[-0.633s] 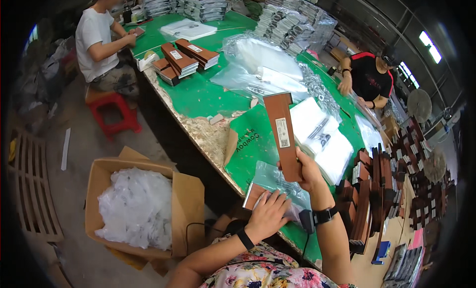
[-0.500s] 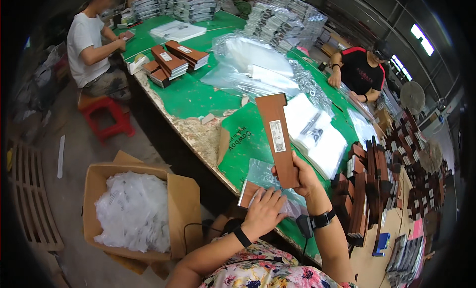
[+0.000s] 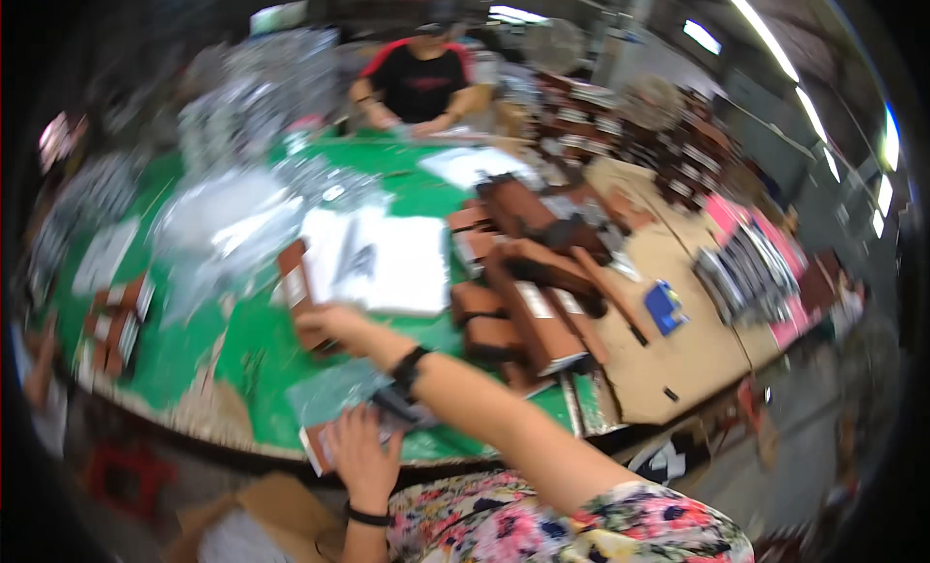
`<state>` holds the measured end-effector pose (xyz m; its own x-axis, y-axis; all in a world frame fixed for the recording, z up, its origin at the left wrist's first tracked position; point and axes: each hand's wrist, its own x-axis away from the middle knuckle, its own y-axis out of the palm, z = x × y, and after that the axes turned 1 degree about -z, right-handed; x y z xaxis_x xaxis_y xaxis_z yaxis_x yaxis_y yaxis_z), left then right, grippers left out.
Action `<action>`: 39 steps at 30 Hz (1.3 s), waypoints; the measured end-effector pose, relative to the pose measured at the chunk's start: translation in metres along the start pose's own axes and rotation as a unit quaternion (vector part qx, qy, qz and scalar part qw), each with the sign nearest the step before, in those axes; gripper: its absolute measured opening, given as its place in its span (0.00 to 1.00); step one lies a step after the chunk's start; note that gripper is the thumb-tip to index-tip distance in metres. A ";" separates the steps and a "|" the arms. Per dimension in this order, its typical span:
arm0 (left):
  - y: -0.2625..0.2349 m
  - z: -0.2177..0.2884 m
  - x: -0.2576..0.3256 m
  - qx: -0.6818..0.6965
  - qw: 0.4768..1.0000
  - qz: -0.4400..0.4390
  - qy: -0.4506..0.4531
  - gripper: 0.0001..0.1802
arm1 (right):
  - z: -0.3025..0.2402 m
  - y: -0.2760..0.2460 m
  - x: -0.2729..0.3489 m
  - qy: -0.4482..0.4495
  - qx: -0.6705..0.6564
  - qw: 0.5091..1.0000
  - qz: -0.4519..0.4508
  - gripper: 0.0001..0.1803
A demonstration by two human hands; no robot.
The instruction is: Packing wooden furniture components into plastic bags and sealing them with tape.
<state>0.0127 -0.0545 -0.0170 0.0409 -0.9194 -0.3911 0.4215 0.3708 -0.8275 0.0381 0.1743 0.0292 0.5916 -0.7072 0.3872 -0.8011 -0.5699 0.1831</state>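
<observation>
the right hand (image 3: 334, 328) is closed around the lower end of a wood-grain slat bundle (image 3: 294, 277), which is brown, carries a pale label and is held tilted, its top leaning to the left, over the green tabletop (image 3: 271, 355). the hand is blurred, so how each finger sits cannot be told. the left hand (image 3: 360, 453) lies palm down with its fingers spread, resting on a second brown bundle (image 3: 316, 449) near the table's front edge; it covers much of that piece without visibly gripping it. a clear plastic bag (image 3: 334, 387) spreads out just beyond the left hand, and a black wristband (image 3: 411, 369) circles the right wrist. just right of the held bundle lies a white stack of flat plastic bags (image 3: 407, 263) with dark print, and to the right of that is a jumbled pile of brown bundles (image 3: 528, 306). a cardboard sheet (image 3: 678, 374) bears a blue tape dispenser (image 3: 665, 307), and farther right wrapped packs (image 3: 746, 272) lie by a pink sheet (image 3: 790, 321). more labelled bundles (image 3: 114, 326) sit at the table's left. across the table a co-worker in a black and red shirt (image 3: 421, 83) has both hands near the far edge.
</observation>
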 end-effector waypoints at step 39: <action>-0.008 0.008 0.007 -0.063 0.996 -0.060 0.007 0.29 | -0.015 -0.301 0.478 0.026 0.271 0.882 0.385 0.28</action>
<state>0.0168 -0.0650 -0.0097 -0.0156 -0.9568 -0.2904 0.3060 0.2720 -0.9124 0.5603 0.0138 0.1725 -0.1247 -0.9596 0.2523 -0.7933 -0.0563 -0.6062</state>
